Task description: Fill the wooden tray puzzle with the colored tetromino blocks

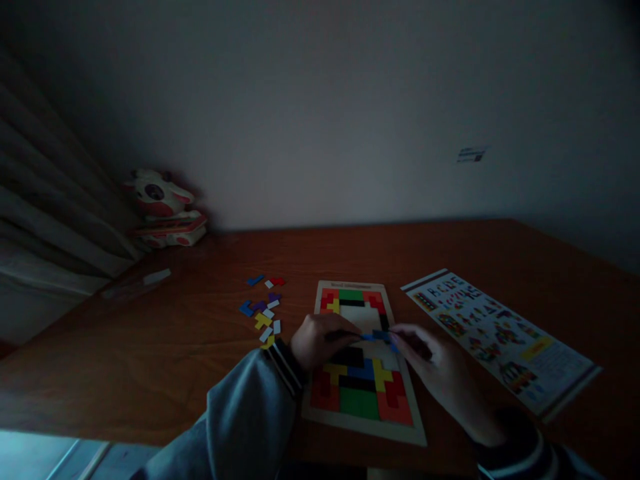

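A wooden puzzle board [367, 431] with red, green, yellow, black and blue pieces lies near the table's front edge; its middle shows bare pale wood. Over that middle, a blue piece [381, 335] is held between both hands. My left hand [325, 339] pinches its left end from the board's left side, thumb and forefinger together. From the right, my right hand [425, 353] has its fingertips closed on the other end. Whether the blue is one piece or two is hard to tell in the dim light.
Loose yellow, blue, purple, red and white pieces [263, 321] lie left of the board. A printed pattern sheet [505, 337] lies to the right on the table [220, 260]. A cow-shaped toy [165, 207] stands at the back left beside a curtain [50, 180].
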Demonstrator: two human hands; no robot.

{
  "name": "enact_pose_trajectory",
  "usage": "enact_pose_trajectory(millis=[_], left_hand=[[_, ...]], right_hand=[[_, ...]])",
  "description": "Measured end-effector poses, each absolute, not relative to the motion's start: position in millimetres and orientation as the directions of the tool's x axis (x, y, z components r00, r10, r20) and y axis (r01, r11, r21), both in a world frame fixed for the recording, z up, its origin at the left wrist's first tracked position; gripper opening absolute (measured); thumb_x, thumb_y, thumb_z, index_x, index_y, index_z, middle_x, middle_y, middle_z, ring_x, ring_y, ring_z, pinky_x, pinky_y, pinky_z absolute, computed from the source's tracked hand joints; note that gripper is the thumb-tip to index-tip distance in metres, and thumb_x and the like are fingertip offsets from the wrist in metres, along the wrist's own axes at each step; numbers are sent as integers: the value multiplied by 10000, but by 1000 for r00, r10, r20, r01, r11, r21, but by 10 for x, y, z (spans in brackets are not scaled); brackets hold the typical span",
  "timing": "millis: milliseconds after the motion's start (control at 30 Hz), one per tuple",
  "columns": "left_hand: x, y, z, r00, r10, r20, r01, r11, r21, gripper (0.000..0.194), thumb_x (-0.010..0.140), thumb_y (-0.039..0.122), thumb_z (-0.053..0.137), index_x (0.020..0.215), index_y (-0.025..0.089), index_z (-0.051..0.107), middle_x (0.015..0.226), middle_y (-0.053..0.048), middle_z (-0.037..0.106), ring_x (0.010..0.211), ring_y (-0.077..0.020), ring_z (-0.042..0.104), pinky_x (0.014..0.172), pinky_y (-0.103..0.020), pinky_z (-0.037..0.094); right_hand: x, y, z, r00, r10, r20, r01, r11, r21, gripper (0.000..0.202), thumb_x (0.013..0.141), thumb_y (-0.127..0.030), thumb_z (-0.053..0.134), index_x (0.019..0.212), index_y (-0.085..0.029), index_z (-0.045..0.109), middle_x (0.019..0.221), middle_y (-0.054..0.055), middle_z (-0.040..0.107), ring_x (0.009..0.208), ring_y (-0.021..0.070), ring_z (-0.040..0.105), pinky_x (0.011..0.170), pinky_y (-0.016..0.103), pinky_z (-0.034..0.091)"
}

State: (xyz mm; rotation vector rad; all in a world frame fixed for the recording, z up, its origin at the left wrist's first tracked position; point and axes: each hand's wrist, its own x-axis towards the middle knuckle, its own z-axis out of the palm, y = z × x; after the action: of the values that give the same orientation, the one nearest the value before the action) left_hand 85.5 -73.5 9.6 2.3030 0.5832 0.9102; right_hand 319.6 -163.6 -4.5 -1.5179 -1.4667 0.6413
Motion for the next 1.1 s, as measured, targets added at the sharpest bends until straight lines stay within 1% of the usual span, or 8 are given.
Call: enact_pose_trajectory(millis=[133, 267, 433, 533, 733, 800, 933, 1100], left_hand=[[863, -762, 130, 730, 534, 427, 161, -741, 652, 154, 913, 256, 646, 1016, 177, 728, 955, -53, 750, 881, -150, 697, 830, -249, 551], [866, -761, 135, 680, 612, 404, 238, -706, 668, 147, 912, 254, 641, 1016, 182, 718, 948, -52, 726, 852, -153, 682, 794, -259, 559], [864, -757, 93, 573, 701, 424, 265, -649, 713, 168, 896, 228, 645, 1050, 183, 694, 987, -60, 712, 865, -158, 681, 774, -269, 580], [865, -759, 90, 564, 708, 425, 263, -642, 720, 178, 884, 194, 641, 1055, 174, 689, 1011, -68, 707, 885, -161, 683, 777, -272, 587], [864, -756, 97, 575, 704, 417, 288, -651, 702, 199, 879, 162, 624, 1071, 176, 678, 1023, -63, 701, 918, -166, 677, 818, -289, 580], [861, -754, 95, 575, 703, 419, 286, -653, 702, 192, 884, 169, 620, 1067, 177, 677, 1025, -61, 701, 918, -164, 676, 819, -288, 579], [853, -750, 91, 578, 704, 414, 300, -655, 694, 186, 892, 188, 617, 1069, 182, 673, 1022, -58, 699, 911, -165, 673, 812, -285, 574], [849, -745, 78, 597, 699, 395, 311, -655, 689, 196, 899, 192, 612, 1086, 195, 674, 1033, -54, 695, 920, -166, 667, 829, -283, 563]], right_hand=[[3235, -1616, -100, 223, 941, 255, 474, 124, -871, 332, 892, -509, 576, 1035, -228, 682, 1049, 95, 751, 951, 248, 718, 811, 356, 595], [3256, -1614, -155, 224, 944, 242, 430, 127, -894, 354, 889, -505, 599, 1104, -232, 663, 1125, 104, 733, 1002, 257, 709, 844, 380, 598], [3254, -1629, -161, 192, 954, 230, 442, 126, -888, 342, 896, -490, 592, 1112, -234, 660, 1126, 111, 730, 1029, 267, 700, 889, 417, 583], [3242, -1636, -141, 174, 954, 246, 454, 144, -879, 331, 898, -480, 588, 1115, -239, 659, 1131, 103, 727, 1036, 260, 696, 889, 403, 581], [3219, -1648, -104, 133, 956, 260, 421, 183, -888, 363, 916, -452, 558, 1211, -250, 617, 1134, 89, 718, 976, 226, 711, 811, 340, 601], [3216, -1661, -79, 107, 947, 302, 476, 218, -852, 308, 924, -432, 547, 1152, -253, 653, 1097, 82, 721, 961, 222, 708, 801, 333, 599], [3222, -1731, -46, 14, 926, 378, 634, 284, -719, 230, 917, -404, 565, 1018, -262, 716, 995, 76, 730, 920, 232, 700, 793, 347, 594], [3280, -1870, -114, -109, 922, 372, 684, 341, -644, 254, 918, -357, 585, 1137, -314, 709, 1062, 43, 730, 953, 213, 704, 826, 320, 595]])
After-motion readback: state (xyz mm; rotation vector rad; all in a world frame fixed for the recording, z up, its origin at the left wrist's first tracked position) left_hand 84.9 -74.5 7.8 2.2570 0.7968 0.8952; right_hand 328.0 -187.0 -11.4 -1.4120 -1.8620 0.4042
